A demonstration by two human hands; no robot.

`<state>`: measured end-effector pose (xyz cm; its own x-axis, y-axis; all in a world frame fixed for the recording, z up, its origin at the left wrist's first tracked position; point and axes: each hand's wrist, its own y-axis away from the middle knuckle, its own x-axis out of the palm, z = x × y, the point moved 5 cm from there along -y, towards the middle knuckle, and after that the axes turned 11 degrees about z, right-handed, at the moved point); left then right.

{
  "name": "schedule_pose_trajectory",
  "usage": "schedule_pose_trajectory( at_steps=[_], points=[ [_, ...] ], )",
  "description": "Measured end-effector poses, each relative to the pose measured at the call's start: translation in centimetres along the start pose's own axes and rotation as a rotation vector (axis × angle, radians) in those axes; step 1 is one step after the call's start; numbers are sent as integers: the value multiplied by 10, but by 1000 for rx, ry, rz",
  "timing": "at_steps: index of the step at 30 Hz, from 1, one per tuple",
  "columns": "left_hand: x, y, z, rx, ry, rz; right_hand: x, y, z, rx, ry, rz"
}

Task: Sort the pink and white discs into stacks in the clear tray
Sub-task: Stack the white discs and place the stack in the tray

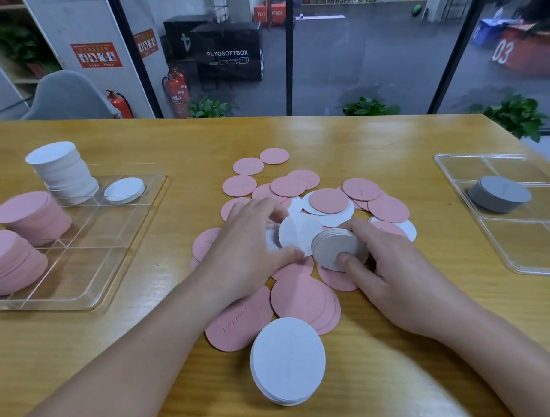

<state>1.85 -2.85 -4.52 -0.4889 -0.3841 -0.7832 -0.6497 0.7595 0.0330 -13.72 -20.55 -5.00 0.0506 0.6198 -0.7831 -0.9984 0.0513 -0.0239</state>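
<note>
Two clear trays sit on the wooden desk [148,353]. The left clear tray [92,292] holds two pink stacks [31,217], one tall white stack [65,173] and one short white stack [124,190] at its far side. The right tray [518,262] holds one grey stack [499,194]. Between the trays lies a loose pile of pink discs [301,296] mixed with a few white ones, too overlapped to count, plus one small white stack [287,360] at the near edge. The left hand [246,240] pinches a single white disc [298,234] with its fingers; the right hand [391,266] grips a small stack of white discs [334,246]. Beyond the desk, glass panels show three potted plants, two fire extinguishers [177,90] and black boxes [227,54].
</note>
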Motion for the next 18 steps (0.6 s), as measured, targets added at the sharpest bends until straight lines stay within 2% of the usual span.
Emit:
schedule_pose_trajectory(
  at_steps=[5,13,18],
  points=[
    [-10,-3,2,89,293,-38,0,0,0,-1,0,1],
    [-18,-2,-5,286,384,58,-1,0,-1,15,-18,-29],
    [-16,0,-8,331,372,82,-2,0,-1,23,-57,-52]
  ],
)
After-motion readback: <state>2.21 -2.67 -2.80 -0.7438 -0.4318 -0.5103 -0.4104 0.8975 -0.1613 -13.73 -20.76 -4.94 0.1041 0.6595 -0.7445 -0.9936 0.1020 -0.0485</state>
